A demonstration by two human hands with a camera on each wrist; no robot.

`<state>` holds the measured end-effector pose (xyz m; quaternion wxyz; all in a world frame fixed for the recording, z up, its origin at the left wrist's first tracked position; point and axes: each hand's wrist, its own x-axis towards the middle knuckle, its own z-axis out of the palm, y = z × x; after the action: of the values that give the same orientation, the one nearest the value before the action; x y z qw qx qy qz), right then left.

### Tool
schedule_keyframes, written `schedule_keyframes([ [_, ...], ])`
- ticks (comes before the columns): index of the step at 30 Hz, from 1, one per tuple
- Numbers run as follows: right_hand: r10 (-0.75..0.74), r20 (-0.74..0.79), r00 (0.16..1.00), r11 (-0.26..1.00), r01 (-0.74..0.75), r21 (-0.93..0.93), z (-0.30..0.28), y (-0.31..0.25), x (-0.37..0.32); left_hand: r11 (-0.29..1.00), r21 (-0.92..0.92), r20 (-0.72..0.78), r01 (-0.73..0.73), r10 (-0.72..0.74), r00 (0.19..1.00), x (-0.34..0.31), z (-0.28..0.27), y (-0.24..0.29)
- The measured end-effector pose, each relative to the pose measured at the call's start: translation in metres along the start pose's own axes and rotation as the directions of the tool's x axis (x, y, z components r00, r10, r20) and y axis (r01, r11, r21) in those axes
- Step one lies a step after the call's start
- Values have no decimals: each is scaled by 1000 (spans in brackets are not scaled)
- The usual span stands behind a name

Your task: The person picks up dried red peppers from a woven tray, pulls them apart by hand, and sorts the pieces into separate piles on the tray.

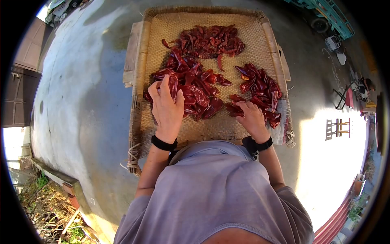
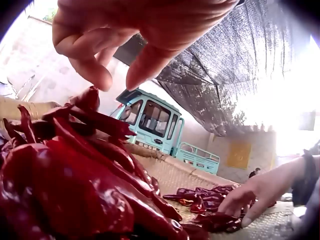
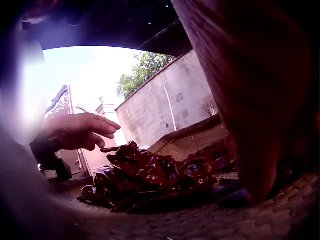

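Observation:
Dried red chilies lie in heaps on a woven tray [image 1: 211,131]. Over the left heap [image 1: 199,95], my left hand [image 1: 167,112] hovers with bent, parted fingers; in the left wrist view a gap shows between thumb and fingertips [image 2: 102,79], above the chilies [image 2: 75,185]. My right hand [image 1: 254,120] is at the near edge of the right heap [image 1: 262,87], its fingertips down on chilies [image 2: 215,221]. Whether it pinches one is hidden. A flatter heap of darker pieces [image 1: 209,40] lies at the far end.
The tray has a raised rim [image 1: 203,9] and rests on boards [image 1: 132,55]. A teal three-wheeled vehicle [image 2: 155,122] stands beyond it. On the right side of the yard are a wooden stool [image 1: 338,129] and a person [image 1: 367,85].

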<state>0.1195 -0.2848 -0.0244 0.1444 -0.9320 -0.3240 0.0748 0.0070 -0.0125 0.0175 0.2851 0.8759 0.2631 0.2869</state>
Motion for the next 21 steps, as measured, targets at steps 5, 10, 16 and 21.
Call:
schedule_keyframes([
  [5,24,9,1000,975,-26,221,2,-5,8,941,-335,292,-55,159,943,-11,12,16],
  [10,119,-7,993,926,-108,362,-9,-23,14,927,-374,550,-4,225,804,-29,29,27],
  [16,91,-28,995,742,-49,669,-24,-42,19,938,-344,453,-36,199,869,-35,33,29],
  [21,-47,79,996,940,17,340,-20,-38,14,935,-354,381,-12,157,911,-30,37,20],
])
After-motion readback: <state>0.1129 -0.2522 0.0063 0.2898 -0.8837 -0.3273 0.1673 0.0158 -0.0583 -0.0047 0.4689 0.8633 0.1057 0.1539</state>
